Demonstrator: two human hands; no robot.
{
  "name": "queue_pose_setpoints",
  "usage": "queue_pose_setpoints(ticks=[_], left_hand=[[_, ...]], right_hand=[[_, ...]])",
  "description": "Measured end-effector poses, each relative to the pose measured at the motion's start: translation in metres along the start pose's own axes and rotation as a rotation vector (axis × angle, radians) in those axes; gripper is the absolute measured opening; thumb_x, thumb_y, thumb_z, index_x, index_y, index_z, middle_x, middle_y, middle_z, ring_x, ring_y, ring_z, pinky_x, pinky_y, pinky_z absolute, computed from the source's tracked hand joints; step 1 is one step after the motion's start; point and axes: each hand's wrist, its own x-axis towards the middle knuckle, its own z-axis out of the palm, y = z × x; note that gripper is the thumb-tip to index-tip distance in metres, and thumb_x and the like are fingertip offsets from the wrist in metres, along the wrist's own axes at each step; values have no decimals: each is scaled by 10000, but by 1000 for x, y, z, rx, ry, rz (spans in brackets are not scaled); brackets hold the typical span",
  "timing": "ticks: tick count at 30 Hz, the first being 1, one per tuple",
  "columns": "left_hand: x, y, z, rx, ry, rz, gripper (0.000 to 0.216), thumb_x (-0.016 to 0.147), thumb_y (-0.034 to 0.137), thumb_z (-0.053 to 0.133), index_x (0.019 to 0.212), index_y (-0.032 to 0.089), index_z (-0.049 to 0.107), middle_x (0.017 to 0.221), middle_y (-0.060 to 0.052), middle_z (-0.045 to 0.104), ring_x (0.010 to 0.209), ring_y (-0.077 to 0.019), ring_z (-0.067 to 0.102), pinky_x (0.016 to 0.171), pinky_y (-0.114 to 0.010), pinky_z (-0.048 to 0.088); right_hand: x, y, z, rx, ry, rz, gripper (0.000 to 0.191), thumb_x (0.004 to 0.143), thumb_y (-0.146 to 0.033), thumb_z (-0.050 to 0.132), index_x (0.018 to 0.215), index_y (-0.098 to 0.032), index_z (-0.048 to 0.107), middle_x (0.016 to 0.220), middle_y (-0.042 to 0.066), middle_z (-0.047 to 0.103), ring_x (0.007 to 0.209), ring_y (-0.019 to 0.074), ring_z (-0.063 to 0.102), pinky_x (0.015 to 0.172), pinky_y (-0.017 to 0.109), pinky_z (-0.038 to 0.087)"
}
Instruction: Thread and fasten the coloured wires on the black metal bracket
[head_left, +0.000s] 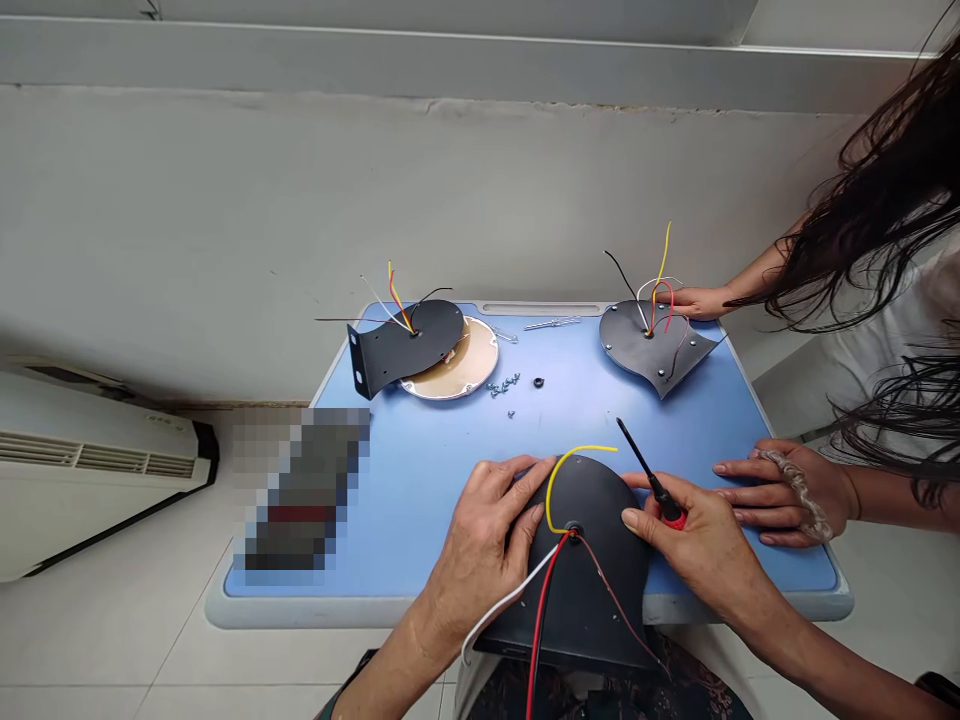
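A black metal plate [611,580] with a rounded end lies at the table's front edge, its near part over my lap. Yellow, white, red, black and brown wires come out of a hole in its middle. My left hand [487,535] grips its left edge, thumb on top. In my right hand [697,545] is a screwdriver [649,470] with a black shaft and red-black handle, its tip pointing up and away. The thumb and fingers of that hand also touch the plate's right edge.
A similar plate with wires [427,340] rests on a round disc [454,380]. Screws [502,385] and a black ring [538,382] lie nearby. Another wired plate [652,345] sits back right. A co-worker's hand [791,495] lies on the table [420,480]; their other hand is behind that plate.
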Motion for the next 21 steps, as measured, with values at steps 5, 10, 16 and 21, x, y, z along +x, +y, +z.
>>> queue_pose_setpoints(ticks=[5,10,16,21], left_hand=[[-21,-3,-18,-136,-41,-154,644,1004,326,591,1580,308,305,1398,-102,597,1117,-231,599,966,-430,539],[-49,-1,-26,-211,-27,-208,654,996,325,612,1569,333,297,1471,-92,551,1248,-233,576,1060,-439,510],[-46,-2,-17,-209,38,-154,646,964,215,650,1528,304,349,1379,-71,621,1215,-233,551,1028,-434,520],[-44,-2,-17,-215,46,-149,538,967,186,627,1465,240,431,1308,-91,635,1168,-230,557,998,-421,531]], right_hand=[[2,-4,-1,0,24,-6,554,638,-501,675,1066,-170,790,665,-12,594,618,163,523,636,329,419],[1,-8,-3,12,20,19,649,585,-543,714,1093,-145,777,638,-14,589,605,163,519,607,319,424],[-1,-8,-5,2,23,1,681,589,-566,731,1111,-129,766,618,-25,564,599,150,487,593,308,403],[0,-5,-7,52,17,31,680,577,-544,773,1116,-129,762,646,-34,547,599,130,471,593,295,390]])
